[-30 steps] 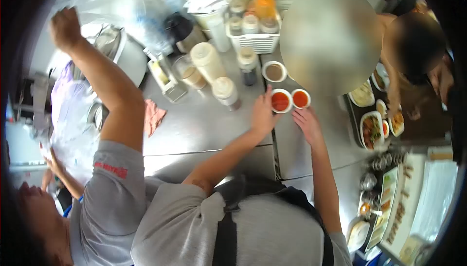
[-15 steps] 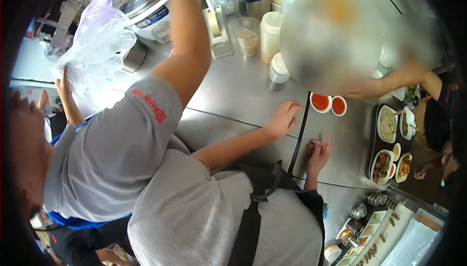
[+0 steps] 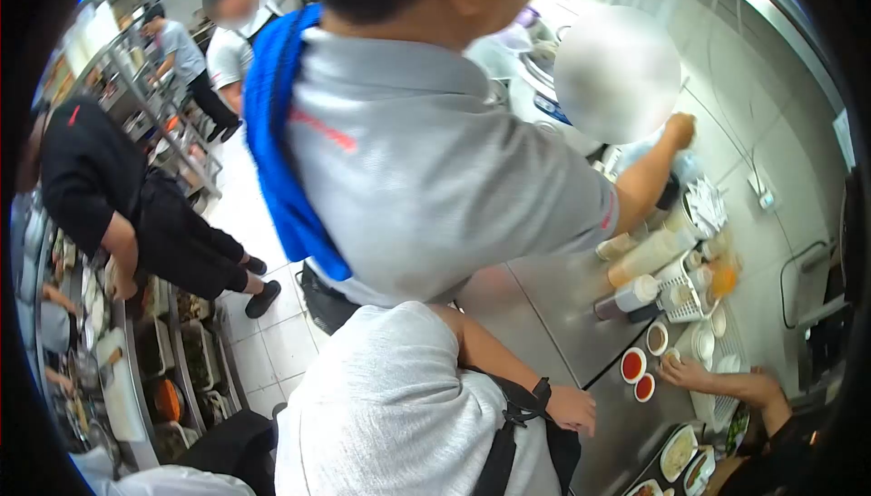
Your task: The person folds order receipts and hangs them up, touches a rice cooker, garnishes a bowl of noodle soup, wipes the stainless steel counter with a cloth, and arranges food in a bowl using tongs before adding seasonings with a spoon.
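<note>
My left hand (image 3: 573, 410) is in front of my grey shirt, beside the black apron strap (image 3: 515, 407) and over the edge of the steel counter (image 3: 590, 460). Its back faces me, the fingers look loosely extended, and I see nothing held. My right hand does not show. Beyond my left hand, two small white dishes of red sauce (image 3: 634, 365) stand together on the counter. A dish of brown sauce (image 3: 657, 337) is close by. A co-worker's hand (image 3: 685, 373) reaches in beside these dishes, its fingers bent; whether it holds something small, I cannot tell.
A person in a grey shirt with a blue towel (image 3: 277, 142) stands close on my left, one arm over the counter. Squeeze bottles (image 3: 626, 298) and a white basket (image 3: 694, 301) line the back. Food dishes (image 3: 679, 452) sit at lower right. Other people stand behind.
My view has swung left and up, bringing the kitchen behind into sight. My right hand has left the view. A dish of brown sauce now shows beside the red ones.
</note>
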Tool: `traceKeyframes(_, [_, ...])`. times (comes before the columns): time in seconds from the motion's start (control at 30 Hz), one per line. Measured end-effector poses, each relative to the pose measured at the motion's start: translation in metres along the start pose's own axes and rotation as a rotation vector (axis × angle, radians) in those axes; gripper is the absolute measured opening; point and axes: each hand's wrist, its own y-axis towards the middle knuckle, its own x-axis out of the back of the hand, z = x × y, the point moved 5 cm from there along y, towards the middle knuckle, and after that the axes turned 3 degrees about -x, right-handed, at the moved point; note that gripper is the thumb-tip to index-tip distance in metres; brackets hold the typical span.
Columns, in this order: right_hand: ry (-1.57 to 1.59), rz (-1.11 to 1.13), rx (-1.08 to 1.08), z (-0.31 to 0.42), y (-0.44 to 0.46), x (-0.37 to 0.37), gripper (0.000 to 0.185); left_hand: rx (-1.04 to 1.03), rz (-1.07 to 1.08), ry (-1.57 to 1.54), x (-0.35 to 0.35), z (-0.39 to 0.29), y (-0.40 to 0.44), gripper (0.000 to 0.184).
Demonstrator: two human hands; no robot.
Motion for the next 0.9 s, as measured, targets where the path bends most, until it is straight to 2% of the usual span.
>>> traceKeyframes(0.1, [-0.016, 0.035, -0.011, 0.007, -0.009, 0.006, 0.024, 0.157, -0.051, -0.23, 0.009, -0.015, -0.008, 0.023])
traceKeyframes(0.17, [-0.023, 0.05, 0.001, 0.015, -0.019, 0.006, 0.024, 0.336, 0.306, -0.109, -0.004, -0.018, -0.033, 0.02])
traceKeyframes(0.23, [-0.018, 0.069, 0.005, 0.021, -0.029, 0.008, 0.024, 0.423, 0.527, -0.031, -0.013, -0.018, -0.056, 0.019])
traceKeyframes(0.33, [-0.006, 0.104, 0.018, 0.029, -0.046, 0.011, 0.025, 0.415, 0.58, -0.045, -0.026, -0.016, -0.088, 0.022])
traceKeyframes(0.4, [0.01, 0.13, 0.02, 0.036, -0.057, 0.012, 0.025, 0.433, 0.535, -0.118, -0.026, -0.026, -0.104, 0.022])
traceKeyframes(0.5, [0.033, 0.179, 0.013, 0.047, -0.079, 0.012, 0.025, 0.703, 0.739, -0.018, -0.006, -0.07, -0.124, 0.025])
traceKeyframes(0.57, [0.042, 0.211, 0.015, 0.057, -0.093, 0.012, 0.025, 0.596, 0.709, 0.075, -0.008, -0.074, -0.135, 0.029])
traceKeyframes(0.63, [0.044, 0.243, 0.027, 0.067, -0.106, 0.014, 0.025, 0.662, 0.683, 0.085, 0.011, -0.098, -0.135, 0.032])
traceKeyframes(0.7, [0.051, 0.279, 0.049, 0.078, -0.118, 0.014, 0.025, 0.916, 0.654, 0.024, 0.048, -0.13, -0.137, 0.037])
traceKeyframes(0.73, [0.051, 0.301, 0.057, 0.082, -0.124, 0.017, 0.025, 0.97, 0.664, -0.038, 0.053, -0.137, -0.141, 0.041])
traceKeyframes(0.83, [0.076, 0.395, 0.098, 0.098, -0.136, 0.019, 0.026, 0.943, 0.391, -0.107, 0.04, -0.128, -0.168, 0.044])
traceKeyframes(0.9, [0.101, 0.484, 0.138, 0.113, -0.141, 0.018, 0.026, 0.964, 0.376, -0.117, 0.038, -0.128, -0.189, 0.049])
